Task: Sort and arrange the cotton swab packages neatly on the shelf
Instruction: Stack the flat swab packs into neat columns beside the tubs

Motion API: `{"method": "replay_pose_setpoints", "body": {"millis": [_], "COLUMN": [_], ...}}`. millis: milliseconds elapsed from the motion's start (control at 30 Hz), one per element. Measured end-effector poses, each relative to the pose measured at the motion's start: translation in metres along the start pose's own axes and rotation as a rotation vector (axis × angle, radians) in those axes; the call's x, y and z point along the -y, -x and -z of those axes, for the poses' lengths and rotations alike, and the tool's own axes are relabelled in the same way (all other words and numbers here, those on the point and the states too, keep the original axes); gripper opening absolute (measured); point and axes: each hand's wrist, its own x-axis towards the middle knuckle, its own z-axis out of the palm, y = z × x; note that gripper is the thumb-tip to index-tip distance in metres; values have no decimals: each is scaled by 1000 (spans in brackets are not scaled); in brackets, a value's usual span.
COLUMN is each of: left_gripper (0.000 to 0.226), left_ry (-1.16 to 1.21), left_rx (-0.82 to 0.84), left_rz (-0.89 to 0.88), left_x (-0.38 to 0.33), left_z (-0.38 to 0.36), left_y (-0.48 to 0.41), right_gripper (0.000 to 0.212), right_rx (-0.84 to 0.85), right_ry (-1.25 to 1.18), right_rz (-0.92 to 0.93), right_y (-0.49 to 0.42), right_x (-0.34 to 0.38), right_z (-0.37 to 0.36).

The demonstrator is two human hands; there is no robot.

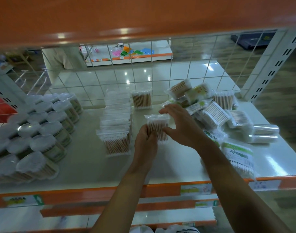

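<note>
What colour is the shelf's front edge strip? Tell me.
Orange, on the shelf's front edge strip, seen in the head view.

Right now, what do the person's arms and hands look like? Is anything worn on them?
Both forearms are bare as far as the picture shows; no sleeves reach into view. The left hand and the right hand carry no gloves, and no watch, bracelet or ring can be seen. The image is slightly blurred, so small details such as nails cannot be judged.
</note>
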Motion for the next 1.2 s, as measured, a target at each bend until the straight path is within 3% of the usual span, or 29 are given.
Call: {"method": "replay_pose_setpoints", "body": {"millis": [167,367,533,667,767,967,1100,1200], "left_gripper": [21,18,16,53,68,58,54,58], "left_ry": [-15,-144,-219,-325,-454,-748,-965,-1069], "left_rx": [23,-38,-63,-26,11,105,82,90], "left_rz": [-38,-79,-71,-22,-29,-243,-359,-360], "left_x": [2,9,3,-2,-4,-4,1,5], "left_z": [-2,1,0,-2,-5,-8,-10,-12], "left_y": [-1,-5,-1,2,4,8,11,10], "right_gripper": [48,25,23,25,27,26,26,26], "right_rx": [150,218,146,143,75,-29,-31,-26], "right_ry": [60,89,144,191,218,301,327,332], "right_rz": [53,103,129,160,167,192,187,184], "right_y": [-12,-30,-49,-68,-83,-106,-115,-123], "right_x": [4,9,15,21,24,22,20,17], "right_z": [4,11,21,26,23,-1,-13,-19]}}
